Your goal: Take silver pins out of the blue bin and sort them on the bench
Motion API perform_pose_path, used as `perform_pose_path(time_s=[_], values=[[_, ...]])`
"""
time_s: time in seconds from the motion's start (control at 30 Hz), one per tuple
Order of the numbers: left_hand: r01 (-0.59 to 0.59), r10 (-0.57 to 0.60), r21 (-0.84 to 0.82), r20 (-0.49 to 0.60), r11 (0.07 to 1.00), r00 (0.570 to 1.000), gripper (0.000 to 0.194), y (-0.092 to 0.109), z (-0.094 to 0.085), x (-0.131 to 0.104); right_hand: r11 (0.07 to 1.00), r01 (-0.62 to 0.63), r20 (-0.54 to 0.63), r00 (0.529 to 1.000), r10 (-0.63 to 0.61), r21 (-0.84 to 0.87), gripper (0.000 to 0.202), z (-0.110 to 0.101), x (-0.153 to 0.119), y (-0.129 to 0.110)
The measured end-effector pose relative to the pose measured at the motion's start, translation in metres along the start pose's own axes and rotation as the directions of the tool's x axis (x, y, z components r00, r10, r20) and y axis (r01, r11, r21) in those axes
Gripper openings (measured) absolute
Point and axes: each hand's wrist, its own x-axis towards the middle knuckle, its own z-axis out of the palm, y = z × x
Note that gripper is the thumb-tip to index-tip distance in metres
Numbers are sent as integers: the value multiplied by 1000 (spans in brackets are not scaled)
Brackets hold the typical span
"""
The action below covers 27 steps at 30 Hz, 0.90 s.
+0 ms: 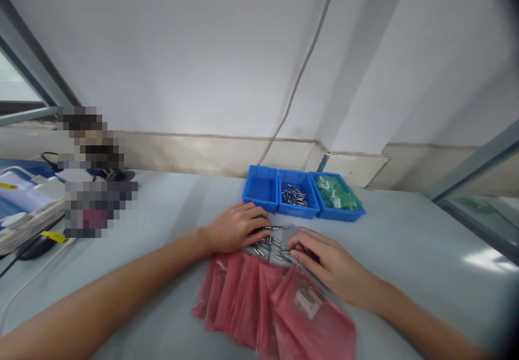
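A loose pile of small metal pins (268, 245) lies on the table between my two hands. Over its left side rests my left hand (240, 226), palm down, its fingers slightly apart and bent, the tips touching the pins. On the right, my right hand (320, 256) is closed, with thumb and forefinger pinched at a metal pin (287, 254); the other fingers are curled under. Just in front of the pile, several red plastic bags (243, 300) lie fanned and overlapping. The rightmost bag (320, 327) shows small pale pieces inside.
Behind the hands stand three blue bins: the left bin (261, 185) shows its bare floor, the middle bin (298, 211) holds metal pins, the right bin (340, 217) green bags with white pieces. Cables and a power strip (32, 225) lie at left, near a blurred person.
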Motion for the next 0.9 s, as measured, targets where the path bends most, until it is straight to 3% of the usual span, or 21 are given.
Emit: perform_pose_path(time_s=[0.9], values=[[-8,8,8,-8,1000,1000,31,1,-2,1,1000,2,-1,1000,-2,-2,22,0,1,-1]])
